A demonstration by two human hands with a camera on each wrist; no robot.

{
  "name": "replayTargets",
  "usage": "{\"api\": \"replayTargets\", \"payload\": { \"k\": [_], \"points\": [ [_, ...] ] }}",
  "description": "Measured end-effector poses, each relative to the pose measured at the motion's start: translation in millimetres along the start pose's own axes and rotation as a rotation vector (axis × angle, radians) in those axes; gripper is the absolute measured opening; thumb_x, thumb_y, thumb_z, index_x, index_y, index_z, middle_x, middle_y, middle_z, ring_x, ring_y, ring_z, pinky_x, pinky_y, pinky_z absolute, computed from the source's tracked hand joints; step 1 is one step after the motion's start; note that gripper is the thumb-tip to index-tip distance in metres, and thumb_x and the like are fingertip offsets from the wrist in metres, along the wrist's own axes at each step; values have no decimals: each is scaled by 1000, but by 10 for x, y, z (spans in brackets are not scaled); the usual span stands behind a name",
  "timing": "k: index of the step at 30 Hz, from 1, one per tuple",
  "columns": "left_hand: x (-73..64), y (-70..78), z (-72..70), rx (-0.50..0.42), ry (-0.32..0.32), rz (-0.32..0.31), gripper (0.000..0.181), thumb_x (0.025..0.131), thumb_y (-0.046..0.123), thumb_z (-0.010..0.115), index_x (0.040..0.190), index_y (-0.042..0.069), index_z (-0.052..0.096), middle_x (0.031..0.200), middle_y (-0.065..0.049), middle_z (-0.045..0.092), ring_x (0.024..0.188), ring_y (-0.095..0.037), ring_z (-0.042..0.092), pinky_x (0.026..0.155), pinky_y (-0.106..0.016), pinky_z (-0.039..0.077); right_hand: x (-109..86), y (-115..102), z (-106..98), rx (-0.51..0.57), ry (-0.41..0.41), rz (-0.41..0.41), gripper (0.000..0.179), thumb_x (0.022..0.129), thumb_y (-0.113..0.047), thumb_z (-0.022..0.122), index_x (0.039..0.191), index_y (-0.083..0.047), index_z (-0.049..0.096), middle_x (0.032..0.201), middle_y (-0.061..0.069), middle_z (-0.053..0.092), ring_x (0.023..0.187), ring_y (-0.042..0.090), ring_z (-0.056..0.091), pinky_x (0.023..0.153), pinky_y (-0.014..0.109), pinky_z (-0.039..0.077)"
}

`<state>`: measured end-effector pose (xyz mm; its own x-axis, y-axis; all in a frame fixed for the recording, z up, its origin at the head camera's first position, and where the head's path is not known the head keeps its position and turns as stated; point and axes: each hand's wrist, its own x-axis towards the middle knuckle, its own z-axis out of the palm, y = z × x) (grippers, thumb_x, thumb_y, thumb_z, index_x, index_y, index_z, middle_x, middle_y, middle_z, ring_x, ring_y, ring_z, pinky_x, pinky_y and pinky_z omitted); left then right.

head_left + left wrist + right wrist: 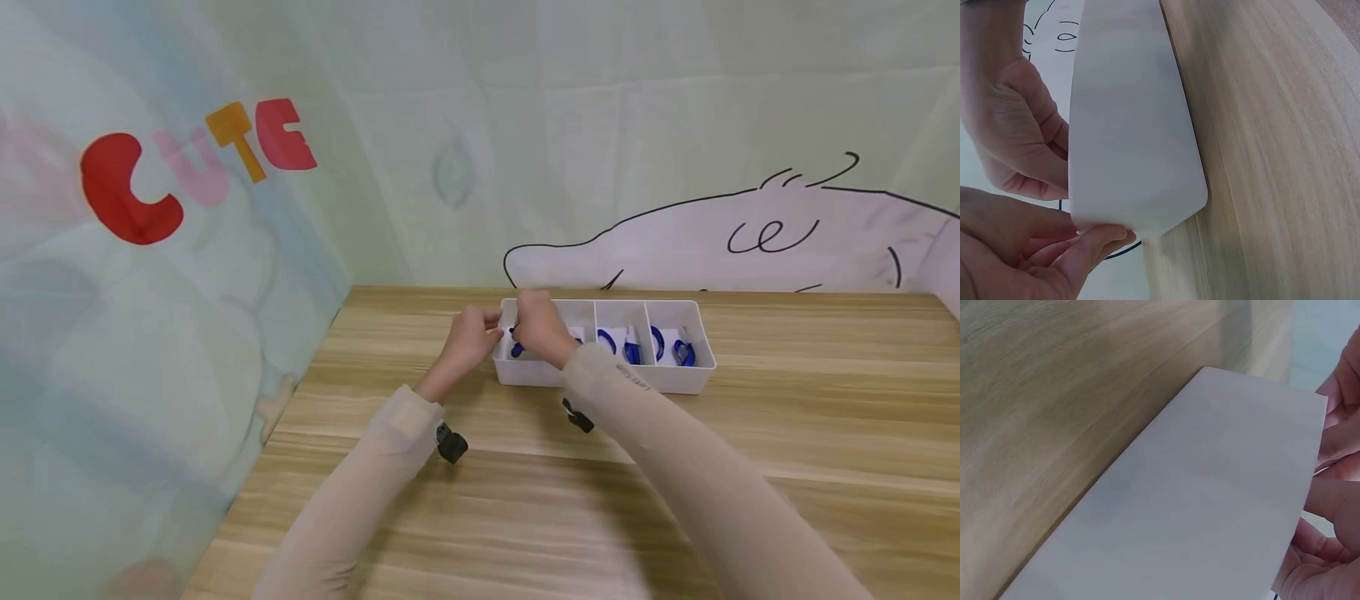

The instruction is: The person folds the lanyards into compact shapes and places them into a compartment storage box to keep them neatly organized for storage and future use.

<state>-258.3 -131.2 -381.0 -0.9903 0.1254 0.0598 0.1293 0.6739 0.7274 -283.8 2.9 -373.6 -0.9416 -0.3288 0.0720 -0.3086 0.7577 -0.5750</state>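
A long white divided box (600, 377) stands on the table, its compartments holding blue looped items (683, 353) that look like coiled cords. At the box's left end, my left hand (471, 340) pinches the rim between thumb and fingers; the left wrist view shows this left hand (1041, 256) on the box's corner. My right hand (542, 327) reaches down into the leftmost part, fingers bent. A small dark blue piece (517, 349) lies by its fingertips. The box wall (1191, 487) hides those fingertips in the wrist views, so whether they hold anything is unclear.
Below the box spreads a wood-grain tabletop (480, 517). A printed cloth backdrop (420, 167) rises behind the table's back edge, close to the box, and along the left side. Thin white dividers (648, 333) separate the compartments.
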Motion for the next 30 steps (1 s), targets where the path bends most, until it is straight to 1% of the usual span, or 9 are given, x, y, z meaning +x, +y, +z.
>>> {"api": "replayTargets", "payload": {
  "k": [3, 6, 9, 11, 14, 16, 21, 27, 30],
  "points": [
    [0, 1, -4, -1, 0, -14, 37, 92, -9, 62, 129, -10, 59, 121, -24, 65, 115, -31, 63, 95, -36, 53, 13, -5, 28, -8, -2, -10, 17, 77, 15, 64, 75, 0, 57, 73, 8, 56, 65, 21, 52, 55, 27, 45],
    [-2, -2, -10, -2, -4, -16, 37, 93, -9, 62, 129, -9, 60, 122, -23, 64, 115, -31, 63, 95, -36, 53, 12, -15, 53, -34, -12, -19, 16, 79, 17, 61, 79, 1, 58, 78, 11, 60, 66, 22, 54, 57, 29, 49],
    [-8, -2, -14, -5, -8, -20, 37, 93, -8, 62, 129, -8, 60, 123, -23, 64, 116, -31, 63, 95, -37, 53, 9, -15, 97, -94, -1, -64, 14, 81, 17, 60, 81, 3, 59, 83, 15, 63, 72, 24, 58, 63, 34, 52],
    [-12, 1, -16, -9, -8, -22, 37, 93, -8, 62, 129, -8, 60, 123, -24, 64, 116, -31, 63, 95, -37, 53, 8, -10, 135, -142, 22, -110, 12, 81, 16, 60, 82, 4, 60, 86, 18, 65, 77, 26, 61, 68, 37, 53],
    [-17, 1, -17, -5, -1, -19, 37, 92, -8, 63, 129, -8, 61, 122, -23, 65, 114, -31, 64, 95, -37, 53, 13, -1, 187, -178, 50, -143, 11, 81, 15, 61, 83, 5, 61, 87, 19, 67, 82, 30, 64, 72, 40, 55],
    [-16, 1, -14, -1, 5, -12, 37, 91, -9, 63, 128, -8, 61, 120, -23, 65, 114, -31, 64, 95, -36, 53, 16, -1, 212, -185, 58, -145, 11, 81, 15, 60, 84, 5, 62, 88, 19, 67, 82, 31, 64, 72, 41, 55],
    [-8, -10, -2, -16, 10, 3, 37, 89, -12, 62, 126, -9, 62, 118, -24, 65, 113, -32, 64, 94, -36, 53, 9, -23, 250, -206, 44, -120, 11, 84, 15, 59, 86, 6, 62, 90, 20, 67, 83, 30, 65, 72, 40, 55],
    [3, -16, 1, -9, 15, 19, 36, 89, -12, 62, 124, -7, 65, 116, -22, 67, 111, -31, 65, 93, -35, 54, 17, -43, 276, -246, 55, -106, 8, 84, 12, 62, 84, 4, 63, 90, 20, 67, 87, 36, 67, 74, 43, 57],
    [4, -16, -1, -13, 10, 23, 36, 89, -12, 61, 125, -7, 65, 116, -22, 67, 111, -31, 65, 94, -36, 54, 33, -47, 277, -246, 41, -81, 7, 84, 11, 63, 86, 4, 65, 93, 21, 68, 88, 37, 67, 76, 44, 58]
  ]
}}
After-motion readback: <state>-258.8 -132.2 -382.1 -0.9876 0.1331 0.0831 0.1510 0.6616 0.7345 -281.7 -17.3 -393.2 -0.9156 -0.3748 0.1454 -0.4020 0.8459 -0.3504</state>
